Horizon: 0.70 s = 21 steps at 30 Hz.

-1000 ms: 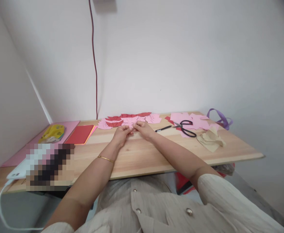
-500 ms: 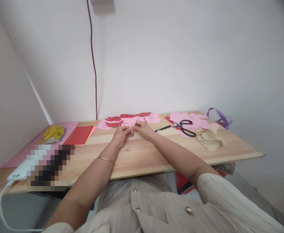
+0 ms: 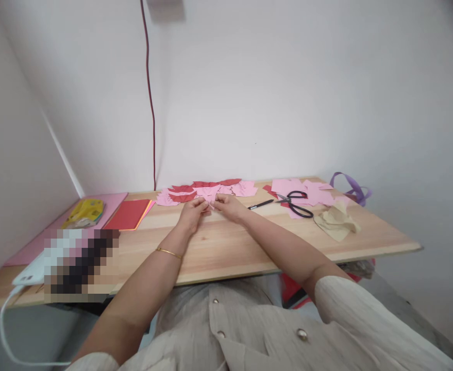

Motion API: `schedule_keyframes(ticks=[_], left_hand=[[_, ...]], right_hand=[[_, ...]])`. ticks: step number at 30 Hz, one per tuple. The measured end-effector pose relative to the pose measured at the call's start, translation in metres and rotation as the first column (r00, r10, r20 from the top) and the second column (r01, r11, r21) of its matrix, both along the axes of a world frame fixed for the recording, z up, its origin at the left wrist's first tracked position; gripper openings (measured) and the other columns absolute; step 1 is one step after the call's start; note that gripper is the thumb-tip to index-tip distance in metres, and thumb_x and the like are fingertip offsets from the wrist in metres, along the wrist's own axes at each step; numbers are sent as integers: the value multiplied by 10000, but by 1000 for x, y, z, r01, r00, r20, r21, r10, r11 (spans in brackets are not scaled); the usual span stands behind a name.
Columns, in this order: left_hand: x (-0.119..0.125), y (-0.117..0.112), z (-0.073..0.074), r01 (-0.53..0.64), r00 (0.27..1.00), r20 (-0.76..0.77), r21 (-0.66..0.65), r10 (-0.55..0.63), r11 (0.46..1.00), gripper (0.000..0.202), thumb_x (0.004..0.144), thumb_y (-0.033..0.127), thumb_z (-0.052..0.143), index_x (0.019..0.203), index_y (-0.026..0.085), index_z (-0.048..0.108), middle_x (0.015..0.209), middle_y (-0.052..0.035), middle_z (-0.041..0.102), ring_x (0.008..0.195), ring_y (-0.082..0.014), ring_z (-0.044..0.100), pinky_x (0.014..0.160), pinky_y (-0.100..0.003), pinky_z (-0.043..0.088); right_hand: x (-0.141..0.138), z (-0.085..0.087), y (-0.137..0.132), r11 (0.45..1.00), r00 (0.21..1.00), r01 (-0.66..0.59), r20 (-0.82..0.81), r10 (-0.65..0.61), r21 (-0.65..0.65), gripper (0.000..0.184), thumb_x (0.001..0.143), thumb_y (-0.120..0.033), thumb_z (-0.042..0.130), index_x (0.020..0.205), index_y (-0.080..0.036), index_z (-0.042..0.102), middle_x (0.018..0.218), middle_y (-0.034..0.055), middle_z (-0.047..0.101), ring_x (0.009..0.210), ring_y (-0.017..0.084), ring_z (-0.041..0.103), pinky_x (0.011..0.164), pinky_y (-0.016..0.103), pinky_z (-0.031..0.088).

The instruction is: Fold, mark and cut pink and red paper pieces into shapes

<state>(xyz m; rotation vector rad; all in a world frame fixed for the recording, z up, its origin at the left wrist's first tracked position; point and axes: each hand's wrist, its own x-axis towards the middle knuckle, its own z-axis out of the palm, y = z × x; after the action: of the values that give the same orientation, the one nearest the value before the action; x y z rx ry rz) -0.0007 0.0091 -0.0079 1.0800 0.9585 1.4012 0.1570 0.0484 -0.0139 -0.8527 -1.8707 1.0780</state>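
Between my two hands, close to the middle of the table, is a small pink paper piece (image 3: 210, 205). My left hand (image 3: 192, 212), with a gold bangle on its wrist, pinches one side of it. The fingers of my right hand (image 3: 228, 206) are closed on the other side. Most of the paper is hidden by my fingertips. Just beyond my hands lie several cut pink paper pieces (image 3: 245, 189) and red paper pieces (image 3: 183, 197) with pointed edges, in overlapping rows along the wall.
On the right lie a black pen (image 3: 261, 204), black-handled scissors (image 3: 299, 210), pink paper sheets (image 3: 315, 195), a crumpled beige cloth-like piece (image 3: 336, 221) and a purple ribbon (image 3: 352, 183). Leftward are red sheets (image 3: 128, 214), a yellow packet (image 3: 87, 212) and a white device (image 3: 27, 275) with a cable.
My fingers have shifted very slightly around the pink paper. The view has tilted a little; the other things lie as before.
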Motion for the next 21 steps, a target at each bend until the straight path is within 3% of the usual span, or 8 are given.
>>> schedule_keyframes(ticks=[12, 18, 21], left_hand=[[1, 4, -4, -70, 996, 58, -56, 73, 996, 283, 538, 292, 788, 590, 141, 553, 528, 15, 543, 536, -99, 529, 592, -274, 513], [0, 0, 0, 64, 993, 101, -92, -54, 994, 292, 564, 307, 799, 652, 141, 575, 618, 5, 568, 599, -101, 542, 620, -284, 525], [0, 2, -2, 46, 995, 97, -75, -39, 996, 315, 565, 328, 801, 592, 135, 554, 604, -8, 569, 598, -107, 550, 619, -275, 514]], right_hand=[[-6, 9, -12, 998, 993, 41, 108, -46, 45, 274, 780, -369, 530, 605, -171, 455, 565, -55, 407, 564, 89, 357, 546, 227, 280], [-4, 9, -11, 999, 996, -5, 92, 0, 49, 278, 796, -374, 512, 615, -171, 458, 580, -51, 418, 561, 89, 366, 544, 226, 286], [-4, 10, -13, 999, 993, -33, 116, 32, 10, 297, 801, -398, 514, 616, -169, 475, 569, -45, 444, 547, 89, 372, 532, 226, 281]])
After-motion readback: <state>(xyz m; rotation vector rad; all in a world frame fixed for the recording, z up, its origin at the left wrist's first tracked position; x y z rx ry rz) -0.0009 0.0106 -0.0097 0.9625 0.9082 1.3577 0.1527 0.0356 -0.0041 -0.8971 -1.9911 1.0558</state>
